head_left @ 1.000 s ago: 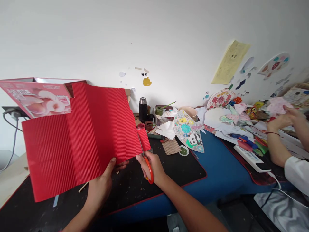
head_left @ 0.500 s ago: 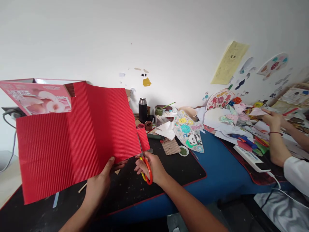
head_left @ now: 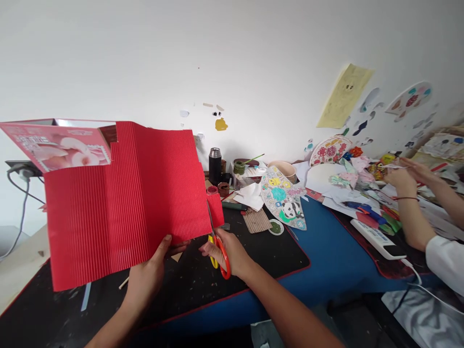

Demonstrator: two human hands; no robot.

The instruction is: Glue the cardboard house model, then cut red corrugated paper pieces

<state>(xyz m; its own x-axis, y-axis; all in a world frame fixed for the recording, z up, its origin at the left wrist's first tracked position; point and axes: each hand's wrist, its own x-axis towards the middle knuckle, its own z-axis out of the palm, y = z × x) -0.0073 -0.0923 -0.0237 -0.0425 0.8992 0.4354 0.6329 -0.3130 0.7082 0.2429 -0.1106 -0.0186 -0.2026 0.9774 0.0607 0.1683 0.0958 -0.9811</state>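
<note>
Red sheet is up over black mat — left hand pinching its lower edge, right hand wrapped round scissors. Right-edge strip looks partly cut — can't tell how much is left.

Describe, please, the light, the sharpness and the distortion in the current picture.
Head view: soft light, the wall greying toward the upper right corner; head view: ridges on the red sheet and the handles of the scissors read clearly; head view: the other person's hands look slightly soft; head view: the pink box seems stretched near the left edge.
</note>
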